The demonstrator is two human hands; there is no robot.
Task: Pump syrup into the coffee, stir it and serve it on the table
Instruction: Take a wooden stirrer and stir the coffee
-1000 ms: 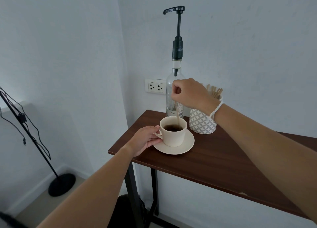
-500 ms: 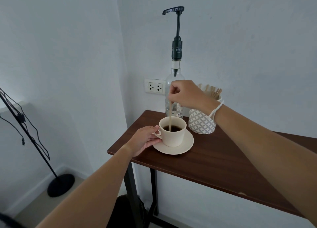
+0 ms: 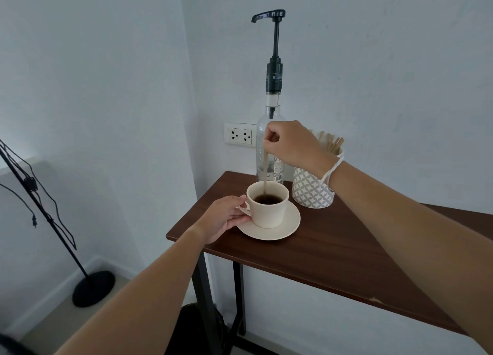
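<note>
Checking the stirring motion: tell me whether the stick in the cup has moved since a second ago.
Yes. The stir stick has swung left across the cup, from its right side toward the handle side.

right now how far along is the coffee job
Pumping can't be confirmed from this view; the syrup bottle stands untouched behind the cup. Stirring is in hand: the right hand holds a stir stick dipped in the coffee while the left hand steadies the cup's handle. Serving the cup on its saucer is left.

Dark wood table: saucer, syrup bottle, patterned stick holder.
</note>
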